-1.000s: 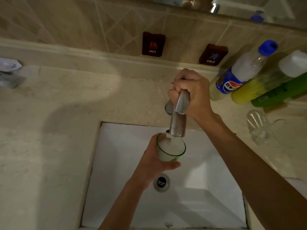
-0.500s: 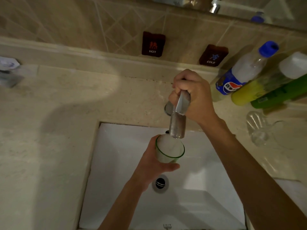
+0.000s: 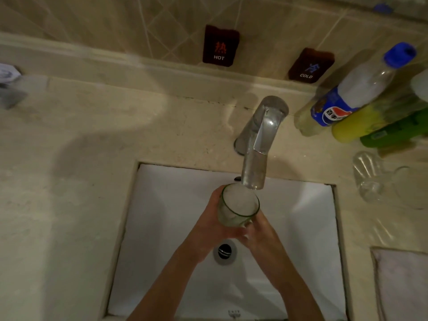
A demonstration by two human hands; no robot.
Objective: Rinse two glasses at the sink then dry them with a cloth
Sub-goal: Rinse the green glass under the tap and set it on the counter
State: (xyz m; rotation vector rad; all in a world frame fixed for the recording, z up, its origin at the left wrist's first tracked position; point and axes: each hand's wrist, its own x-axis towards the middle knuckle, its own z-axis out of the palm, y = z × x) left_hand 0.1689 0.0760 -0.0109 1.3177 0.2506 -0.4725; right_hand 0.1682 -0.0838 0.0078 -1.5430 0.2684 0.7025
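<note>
A clear glass with a greenish rim [image 3: 238, 205] stands upright under the spout of the metal faucet [image 3: 259, 144], over the white sink [image 3: 166, 205], and looks full of foamy water. My left hand [image 3: 208, 225] grips its left side. My right hand [image 3: 259, 235] holds its lower right side with fingers against the base. A second clear glass [image 3: 368, 177] lies on its side on the counter to the right. A pale cloth [image 3: 403, 283] lies at the counter's right front.
Bottles stand at the back right: a blue-capped one [image 3: 361, 84], a yellow one [image 3: 366, 121] and a green one [image 3: 398, 133]. HOT [image 3: 220, 45] and COLD [image 3: 310, 66] signs hang on the tiled wall. The drain [image 3: 224, 251] lies below my hands.
My right hand let go of the faucet handle and came down to the glass, now held by both hands. The glass stays under the spout.
</note>
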